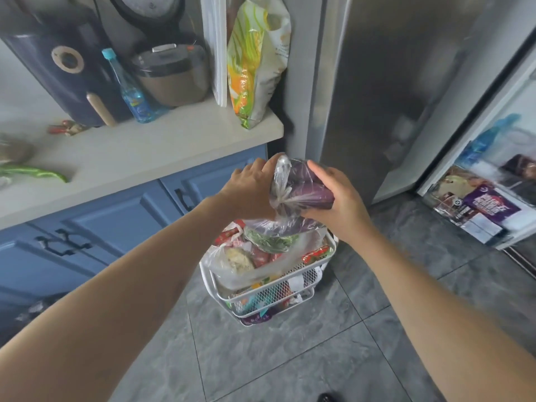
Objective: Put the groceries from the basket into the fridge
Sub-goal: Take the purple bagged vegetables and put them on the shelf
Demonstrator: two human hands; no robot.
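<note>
A clear plastic bag of purple eggplants (301,187) hangs above the white wire basket (293,281), which stands on the floor. My left hand (249,190) grips the bag's left side near its knotted top. On the other side, my right hand (339,198) clasps the eggplants through the plastic. The basket still holds several bagged groceries: leafy greens (269,242), red packets and a pale bundle. The steel fridge (391,82) rises just behind, its door open at the right, with packets (487,204) on the door shelf.
A pale counter (145,149) over blue cabinets runs along the left, carrying a dark appliance, a blue bottle (130,88), a rice cooker (174,74), a green pepper and a hanging corn-print bag (255,59). Grey tiled floor (290,358) surrounds the basket.
</note>
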